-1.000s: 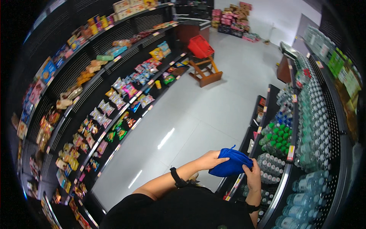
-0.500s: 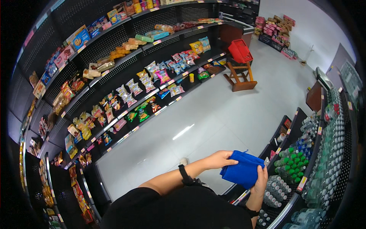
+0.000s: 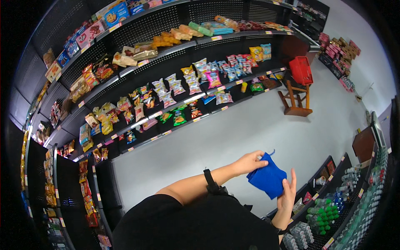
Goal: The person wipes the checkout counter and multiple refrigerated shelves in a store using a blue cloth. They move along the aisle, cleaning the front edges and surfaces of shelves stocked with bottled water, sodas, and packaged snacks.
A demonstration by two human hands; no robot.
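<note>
A blue cloth bag (image 3: pixel 268 179) is held low and right of centre, over the grey floor (image 3: pixel 233 137). The left hand (image 3: pixel 250 162) pinches its top edge; the right hand (image 3: pixel 287 193) lies flat and open against its lower side. It seems the bag is being opened or unfolded; spreading the mouth looks next. Snack shelves (image 3: pixel 166 91) stand far left, bottle shelves (image 3: pixel 333 208) near right, a red basket (image 3: pixel 301 70) on a stool (image 3: pixel 296 102) beyond. Nothing obstructs.

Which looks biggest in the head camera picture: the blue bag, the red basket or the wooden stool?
1. blue bag, though it is nearest the camera.
2 and 3. wooden stool and red basket look about alike; no ranking.
</note>
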